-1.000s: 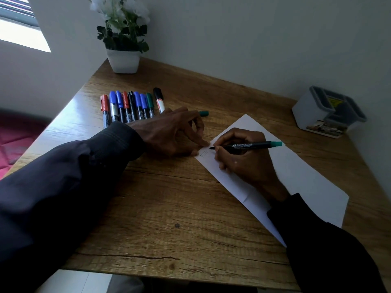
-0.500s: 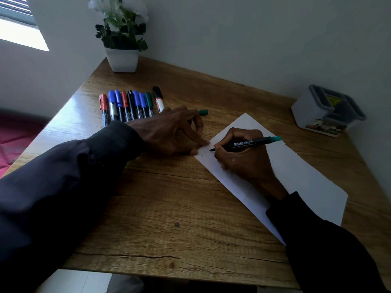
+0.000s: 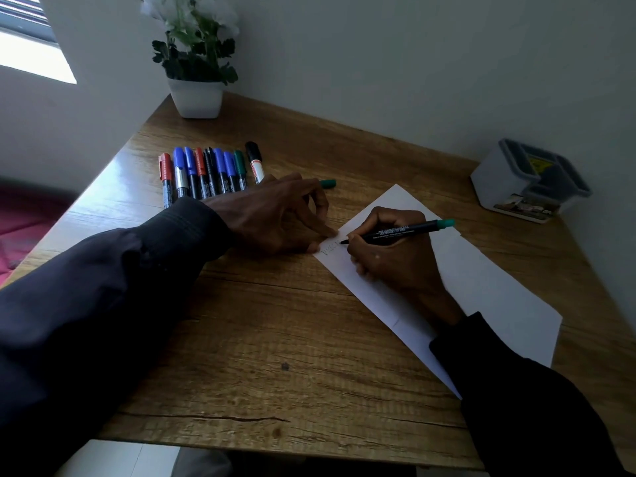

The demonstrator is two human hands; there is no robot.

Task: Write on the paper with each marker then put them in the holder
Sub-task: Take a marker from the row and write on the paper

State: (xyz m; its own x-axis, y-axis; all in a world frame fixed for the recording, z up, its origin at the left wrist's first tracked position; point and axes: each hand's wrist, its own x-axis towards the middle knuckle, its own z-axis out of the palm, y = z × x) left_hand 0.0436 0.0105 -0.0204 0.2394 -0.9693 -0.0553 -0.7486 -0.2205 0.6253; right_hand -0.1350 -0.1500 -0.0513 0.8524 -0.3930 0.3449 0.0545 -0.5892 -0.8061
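Our right hand (image 3: 392, 256) grips one green-ended marker (image 3: 399, 232) in a writing hold, its tip touching the white paper (image 3: 488, 287) near the sheet's far-left corner, where a few faint strokes show. The marker's long axis runs nearly level across the view, tip to our left and green end to our right, so the tail already points roughly toward the holder (image 3: 526, 184). That is the relation we judge the coming move turns on: the white-and-grey holder sits well apart at the far right by the wall, on the right hand's side of the table (image 3: 275, 339), so the right hand is the nearer one to carry the marker over.

Our left hand (image 3: 275, 218) lies loosely curled, fingertips pressing the paper's corner; it holds nothing that we can see. Just beyond it lies a loose green cap (image 3: 327, 183), which we take to belong to the marker in use. It would need to go back on before storing.

Counting: one sheet, one holder with several compartments, one marker in hand, and a row of markers (image 3: 210, 173) side by side at the far left. We count nine there: two red-capped, four blue, two black, one green. A potted plant (image 3: 196, 74) stands in the corner.
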